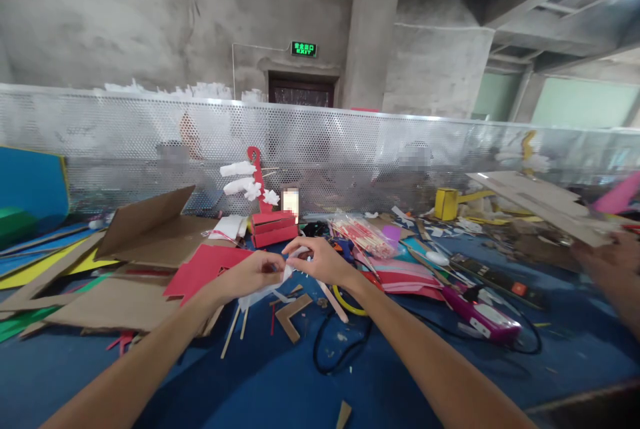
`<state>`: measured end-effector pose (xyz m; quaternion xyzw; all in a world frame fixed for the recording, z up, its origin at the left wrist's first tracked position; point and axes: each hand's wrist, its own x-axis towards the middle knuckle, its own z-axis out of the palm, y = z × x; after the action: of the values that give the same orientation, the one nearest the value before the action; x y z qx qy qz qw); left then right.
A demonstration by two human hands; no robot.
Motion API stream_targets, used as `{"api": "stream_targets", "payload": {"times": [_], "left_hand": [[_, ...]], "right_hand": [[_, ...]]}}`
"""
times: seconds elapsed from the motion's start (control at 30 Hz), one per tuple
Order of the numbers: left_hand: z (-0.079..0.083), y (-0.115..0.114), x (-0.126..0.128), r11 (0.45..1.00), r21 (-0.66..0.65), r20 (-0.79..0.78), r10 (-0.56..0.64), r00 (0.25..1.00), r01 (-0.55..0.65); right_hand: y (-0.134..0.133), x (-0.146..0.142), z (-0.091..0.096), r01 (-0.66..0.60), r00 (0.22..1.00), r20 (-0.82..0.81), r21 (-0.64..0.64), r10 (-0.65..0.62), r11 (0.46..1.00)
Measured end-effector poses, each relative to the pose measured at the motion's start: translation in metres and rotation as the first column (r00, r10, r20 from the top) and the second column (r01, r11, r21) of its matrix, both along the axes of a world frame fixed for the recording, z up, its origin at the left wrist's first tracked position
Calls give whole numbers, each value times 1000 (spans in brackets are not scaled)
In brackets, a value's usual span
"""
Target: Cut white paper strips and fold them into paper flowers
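Observation:
My left hand [254, 274] pinches a thin, translucent white sheet [254, 300], which looks like tissue paper and hangs below the fingers. Close beside it, my right hand [321, 259] curls over the upper end of the same white material, fingers closed on it. Below my hands lie thin wooden sticks [231, 332] and an L-shaped cardboard piece [295, 317]. A red stand [274, 228] rises behind them, its curved red upright [257, 175] bearing white puffs and small white flower shapes. A red sheet [205, 273] is by my left wrist.
Cardboard [115, 299] is heaped at the left. A bag of red-and-white sticks [367, 234], a purple tool [481, 317] and a black cable [316, 355] lie at the right. Another person's hand [613, 269] holds a pale board [540, 205]. A perforated metal screen [350, 149] stands behind.

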<state>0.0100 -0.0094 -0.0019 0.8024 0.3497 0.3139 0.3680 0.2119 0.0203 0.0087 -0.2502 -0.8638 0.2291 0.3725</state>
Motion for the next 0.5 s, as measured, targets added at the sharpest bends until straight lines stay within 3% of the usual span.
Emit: {"api": "stream_targets", "payload": {"times": [0.3, 0.5], "left_hand": [[5, -3, 3, 999, -34, 87, 41, 995, -38], [2, 1, 5, 999, 24, 175, 35, 984, -40]], "right_hand": [[2, -2, 3, -84, 978, -206, -185, 45, 979], [5, -3, 1, -131, 963, -265, -285, 53, 950]]}}
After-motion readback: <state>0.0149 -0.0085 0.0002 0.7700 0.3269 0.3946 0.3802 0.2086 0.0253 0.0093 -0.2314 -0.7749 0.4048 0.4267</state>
